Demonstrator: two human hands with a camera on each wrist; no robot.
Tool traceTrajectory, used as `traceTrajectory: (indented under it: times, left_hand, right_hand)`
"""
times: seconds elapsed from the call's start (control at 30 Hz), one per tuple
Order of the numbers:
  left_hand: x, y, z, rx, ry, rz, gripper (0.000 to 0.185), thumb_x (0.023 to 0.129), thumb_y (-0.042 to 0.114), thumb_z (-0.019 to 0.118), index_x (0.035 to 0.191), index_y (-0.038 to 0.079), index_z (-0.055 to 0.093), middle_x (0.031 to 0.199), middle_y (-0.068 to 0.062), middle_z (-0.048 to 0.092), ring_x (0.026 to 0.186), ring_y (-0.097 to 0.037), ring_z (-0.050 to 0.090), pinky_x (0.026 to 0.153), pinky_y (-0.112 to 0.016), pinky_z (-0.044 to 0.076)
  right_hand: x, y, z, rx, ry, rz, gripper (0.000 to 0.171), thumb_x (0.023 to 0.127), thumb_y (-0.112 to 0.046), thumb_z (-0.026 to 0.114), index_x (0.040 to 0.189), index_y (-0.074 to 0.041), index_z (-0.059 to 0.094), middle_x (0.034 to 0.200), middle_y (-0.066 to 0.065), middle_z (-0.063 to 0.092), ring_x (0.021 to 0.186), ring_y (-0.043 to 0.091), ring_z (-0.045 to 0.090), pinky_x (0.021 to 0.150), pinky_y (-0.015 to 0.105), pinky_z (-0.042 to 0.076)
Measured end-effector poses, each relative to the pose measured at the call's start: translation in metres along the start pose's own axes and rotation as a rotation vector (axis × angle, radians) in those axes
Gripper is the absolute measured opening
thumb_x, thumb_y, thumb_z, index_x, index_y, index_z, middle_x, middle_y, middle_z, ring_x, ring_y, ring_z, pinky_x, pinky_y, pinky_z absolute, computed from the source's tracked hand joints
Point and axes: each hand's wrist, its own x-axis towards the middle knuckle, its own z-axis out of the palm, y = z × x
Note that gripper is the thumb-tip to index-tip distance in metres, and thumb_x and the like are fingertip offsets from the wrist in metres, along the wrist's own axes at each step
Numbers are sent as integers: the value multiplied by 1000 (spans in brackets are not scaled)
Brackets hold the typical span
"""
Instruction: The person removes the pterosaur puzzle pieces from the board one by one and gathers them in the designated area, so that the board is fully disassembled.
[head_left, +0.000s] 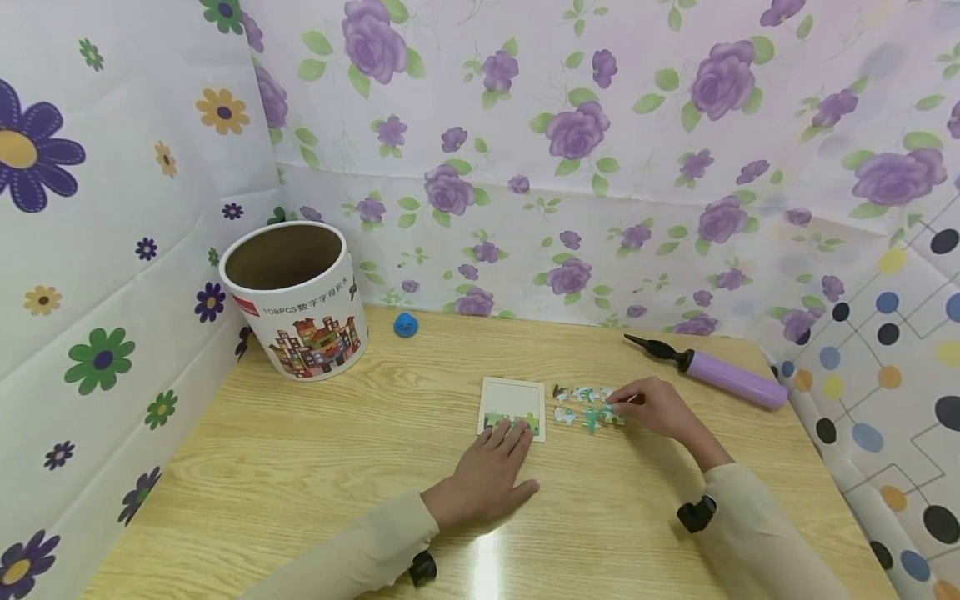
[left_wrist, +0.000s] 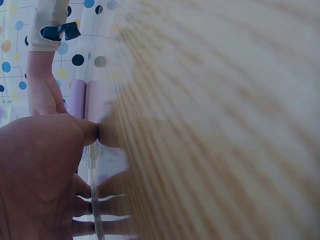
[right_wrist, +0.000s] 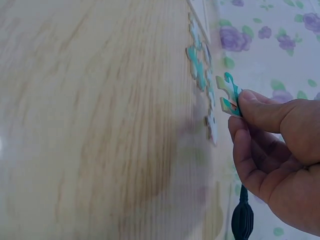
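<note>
A small square puzzle tray (head_left: 512, 393) lies mid-table, with green puzzle pieces (head_left: 532, 422) along its near side. My left hand (head_left: 491, 473) rests palm down with fingers extended over that near edge, covering part of it. In the left wrist view the left palm (left_wrist: 40, 175) shows close up. Right of the tray lie several loose puzzle pieces (head_left: 566, 415) in teal, white and green. Over their right end is my right hand (head_left: 660, 407). Its thumb and forefinger pinch a puzzle piece (right_wrist: 230, 106), raised off the table and apart from the others in the right wrist view.
At the back left stands a large white bucket (head_left: 318, 333) with printed blocks. Beside it sits a small blue toy (head_left: 406, 325). A purple hand pump (head_left: 735, 379) with a black nozzle lies at the back right. Flowered cloth (head_left: 480, 208) hangs behind the table.
</note>
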Motion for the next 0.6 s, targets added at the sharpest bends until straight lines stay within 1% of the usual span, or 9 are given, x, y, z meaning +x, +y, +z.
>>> traceTrajectory:
  times: [0.1,0.33,0.6]
  left_hand:
    - [0,0,0,-3,3,3,74,108,55,35,164,7,22,170,-12,19,157,-30,17,124,-45,22]
    - [0,-2,1,-7,28,20,74,108,55,35,163,6,24,169,-14,21,156,-33,19,124,-46,23]
    - [-1,-1,-1,-25,9,15,74,109,54,35,163,6,22,170,-13,19,157,-32,18,124,-45,22]
  right_hand:
    - [-4,4,0,-16,8,0,15,95,-18,74,107,-12,81,107,7,76,88,18,70,76,37,58]
    - [-6,12,3,-24,11,9,13,95,-19,74,105,-16,82,101,2,77,88,17,69,77,39,57]
    - [-4,17,13,-22,17,30,12,94,-15,75,102,-19,83,101,0,77,90,17,69,78,36,57]
